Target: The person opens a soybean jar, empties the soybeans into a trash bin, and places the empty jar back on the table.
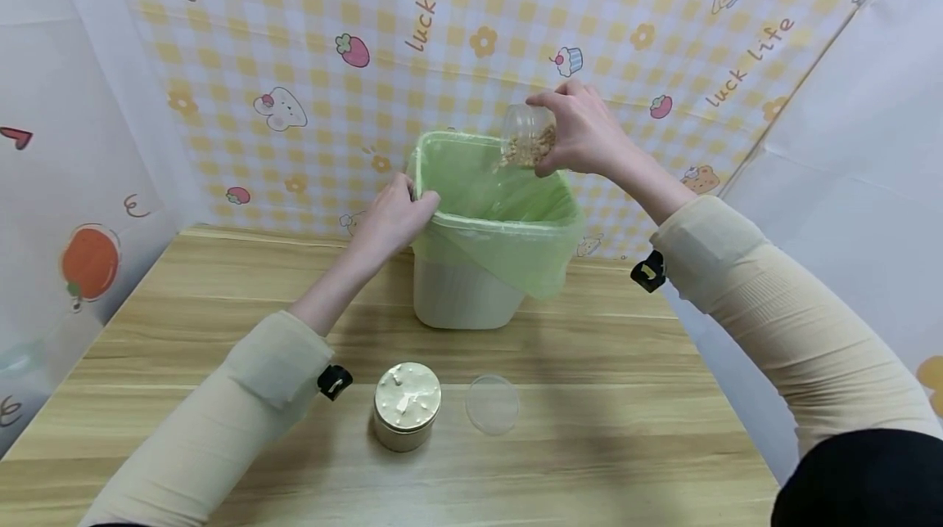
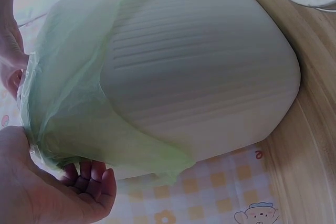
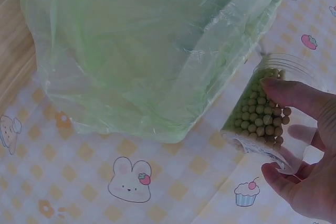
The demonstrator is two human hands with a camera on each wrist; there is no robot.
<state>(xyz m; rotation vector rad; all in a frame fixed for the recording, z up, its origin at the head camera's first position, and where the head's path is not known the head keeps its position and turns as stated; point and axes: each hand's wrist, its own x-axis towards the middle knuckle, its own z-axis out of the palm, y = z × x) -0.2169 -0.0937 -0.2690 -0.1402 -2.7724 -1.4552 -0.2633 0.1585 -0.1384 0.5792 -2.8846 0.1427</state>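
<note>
A pale ribbed trash bin (image 1: 460, 298) stands upright at the back of the table, lined with a green plastic bag (image 1: 523, 253) folded over its rim. My left hand (image 1: 398, 216) grips the lined rim at the left corner, thumb on top. In the left wrist view, that hand's fingers (image 2: 94, 184) curl under the edge of the bag. Over the bin's right side, my right hand (image 1: 585, 134) holds a clear jar (image 1: 521, 122) tipped on its side, mouth toward the opening. Small round tan beads (image 3: 262, 116) lie along the jar's lower wall, some at its mouth.
Nearer to me on the wooden table (image 1: 611, 429) stand a gold round tin (image 1: 407, 408) with its lid on and, to its right, a clear flat disc-like lid (image 1: 493, 404). A yellow checked cloth (image 1: 309, 44) hangs close behind the bin.
</note>
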